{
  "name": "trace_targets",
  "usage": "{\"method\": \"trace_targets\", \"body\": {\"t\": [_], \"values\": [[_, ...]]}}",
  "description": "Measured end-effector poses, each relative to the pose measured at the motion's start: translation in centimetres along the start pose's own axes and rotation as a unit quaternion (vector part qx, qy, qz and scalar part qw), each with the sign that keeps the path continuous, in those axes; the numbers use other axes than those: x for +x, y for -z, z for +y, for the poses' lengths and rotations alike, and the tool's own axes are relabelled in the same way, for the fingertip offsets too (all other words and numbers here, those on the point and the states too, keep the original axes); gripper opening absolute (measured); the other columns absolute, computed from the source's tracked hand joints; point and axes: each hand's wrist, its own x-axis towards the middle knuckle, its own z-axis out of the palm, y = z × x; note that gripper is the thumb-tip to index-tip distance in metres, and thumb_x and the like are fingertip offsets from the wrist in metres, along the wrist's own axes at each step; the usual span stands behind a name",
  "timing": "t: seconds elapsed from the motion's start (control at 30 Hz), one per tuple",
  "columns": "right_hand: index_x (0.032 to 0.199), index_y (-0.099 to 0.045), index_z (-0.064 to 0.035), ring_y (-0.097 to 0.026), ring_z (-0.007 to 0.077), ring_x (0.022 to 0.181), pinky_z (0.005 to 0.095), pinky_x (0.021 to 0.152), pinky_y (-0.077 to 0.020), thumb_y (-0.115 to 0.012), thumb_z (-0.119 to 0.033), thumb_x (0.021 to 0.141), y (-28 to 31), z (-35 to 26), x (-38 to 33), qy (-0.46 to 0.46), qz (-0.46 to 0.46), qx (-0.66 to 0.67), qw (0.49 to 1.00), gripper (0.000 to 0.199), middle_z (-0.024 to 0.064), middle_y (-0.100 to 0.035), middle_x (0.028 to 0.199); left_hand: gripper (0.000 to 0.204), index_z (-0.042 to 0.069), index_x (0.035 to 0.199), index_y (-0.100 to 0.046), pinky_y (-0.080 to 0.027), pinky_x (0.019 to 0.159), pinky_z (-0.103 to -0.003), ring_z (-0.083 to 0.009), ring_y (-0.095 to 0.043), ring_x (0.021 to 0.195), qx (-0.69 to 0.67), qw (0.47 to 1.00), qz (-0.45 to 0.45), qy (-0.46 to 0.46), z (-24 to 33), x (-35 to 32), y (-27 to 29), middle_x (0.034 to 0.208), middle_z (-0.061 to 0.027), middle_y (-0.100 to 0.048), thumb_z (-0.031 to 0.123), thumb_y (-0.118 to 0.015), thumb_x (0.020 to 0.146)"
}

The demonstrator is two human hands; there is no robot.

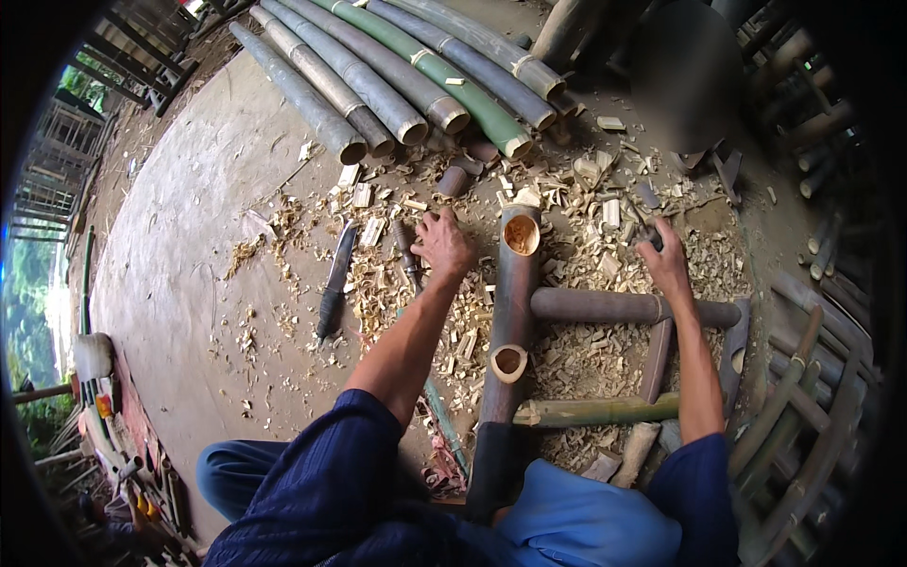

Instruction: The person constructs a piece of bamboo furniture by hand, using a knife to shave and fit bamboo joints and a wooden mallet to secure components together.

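My left hand [444,244] is over the wood chips, its fingers bent and apart, holding nothing I can see. Right beside its thumb lies a tool with a brown rounded handle [404,246]. A knife [338,279] with a dark handle lies farther left on the floor. My right hand [667,260] is closed round a small dark thing, mostly hidden by the fingers. Between my hands runs a thick brown bamboo pole [513,293] with two round holes cut in its upper side. A bamboo crosspiece [595,305] joins it from the right.
Several long bamboo poles [378,94] lie side by side at the far end. Wood shavings [605,350] cover the floor around the frame. A green bamboo rail [605,410] crosses near my knee. Bamboo frames [803,397] are stacked at the right.
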Motion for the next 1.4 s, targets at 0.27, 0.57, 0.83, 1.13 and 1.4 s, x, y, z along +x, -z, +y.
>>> {"method": "trace_targets", "body": {"t": [0.27, 0.57, 0.83, 1.13, 1.4], "values": [[0.114, -0.058, 0.0017, -0.066, 0.0204, 0.075, 0.0351, 0.070, -0.0588, -0.061, -0.021, 0.083, -5.5, -11.3, -17.7, -0.114, -0.028, 0.526, 0.842, 0.038, 0.0111, -0.064, 0.093, 0.054, -0.001, 0.122, -0.060, -0.047, 0.100, -0.052, -0.0446, -0.059, 0.106, -0.167, 0.952, 0.183, -0.178, -3.3, 6.9, 6.6, 0.110, -0.0294, -0.061, 0.031, -0.078, 0.082], [0.123, -0.059, -0.0034, -0.067, 0.0178, 0.067, 0.0321, 0.066, -0.0578, -0.066, -0.039, 0.095, -11.7, -9.0, -27.9, -0.228, -0.152, 0.483, 0.832, 0.046, 0.0096, -0.067, 0.081, 0.103, 0.016, 0.155, -0.041, -0.041, 0.112, -0.051, -0.0394, -0.046, 0.136, -0.064, 0.799, -0.117, -0.586, 6.7, -17.8, 12.2, 0.148, -0.0213, -0.048, 0.027, -0.093, 0.067], [0.134, -0.049, -0.0034, -0.060, 0.0213, 0.112, 0.0328, 0.093, -0.0522, -0.071, -0.024, 0.090, -13.8, -4.9, -26.2, -0.405, -0.207, 0.228, 0.861, 0.053, 0.0142, -0.062, 0.120, 0.120, 0.020, 0.159, -0.036, -0.049, 0.104, -0.053, -0.0405, -0.051, 0.136, 0.144, 0.711, -0.447, -0.524, 6.0, -23.8, 3.9, 0.145, -0.0213, -0.051, 0.037, -0.096, 0.057], [0.124, -0.059, -0.0049, -0.065, 0.0282, 0.106, 0.0410, 0.090, -0.0547, -0.068, -0.028, 0.092, -9.2, -11.5, -15.8, -0.122, -0.317, -0.172, 0.925, 0.041, 0.0140, -0.065, 0.118, 0.099, 0.020, 0.159, -0.035, -0.051, 0.108, -0.051, -0.0494, -0.052, 0.132, -0.197, 0.837, -0.334, -0.386, 3.7, -20.5, 3.3, 0.146, -0.0278, -0.044, 0.003, -0.077, 0.071], [0.086, -0.069, -0.0041, -0.065, 0.0234, 0.080, 0.0375, 0.070, -0.0554, -0.074, -0.017, 0.076, -14.4, -19.7, -6.7, 0.245, -0.446, -0.518, 0.687, 0.017, 0.0098, -0.068, 0.083, 0.099, 0.007, 0.160, -0.024, -0.041, 0.114, -0.053, -0.0443, -0.045, 0.135, -0.460, 0.869, 0.046, -0.179, 2.0, -21.2, 0.9, 0.145, -0.0291, -0.038, -0.005, -0.071, 0.073]]}}
